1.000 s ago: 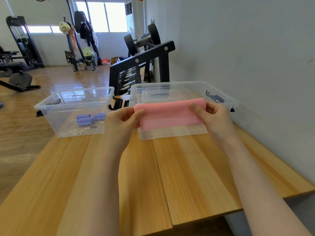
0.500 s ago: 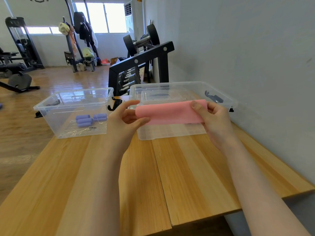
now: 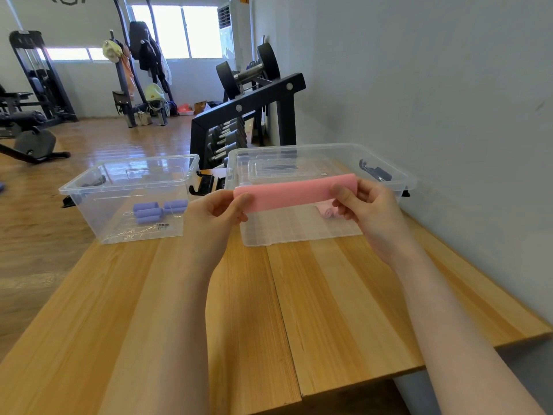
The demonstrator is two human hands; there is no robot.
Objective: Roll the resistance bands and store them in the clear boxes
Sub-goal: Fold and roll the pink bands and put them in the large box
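Observation:
A flat pink resistance band [image 3: 294,191] is stretched level between my hands, in front of the right clear box [image 3: 302,232]. My left hand [image 3: 214,215] pinches its left end and my right hand [image 3: 369,209] pinches its right end. Behind the band, a rolled pink band [image 3: 325,211] lies inside the right box. The left clear box [image 3: 98,187] holds several rolled purple bands [image 3: 155,209]. Both boxes stand open on the wooden table [image 3: 254,310].
A grey wall runs along the table's right side. A black dumbbell rack [image 3: 245,121] stands just behind the boxes. Black box clips [image 3: 206,184] lie between the two boxes. Gym machines and a coat stand are far back on the left.
The pink band has been folded narrower and raised slightly. My left hand let go for a moment with fingers apart, then pinched the left end again.

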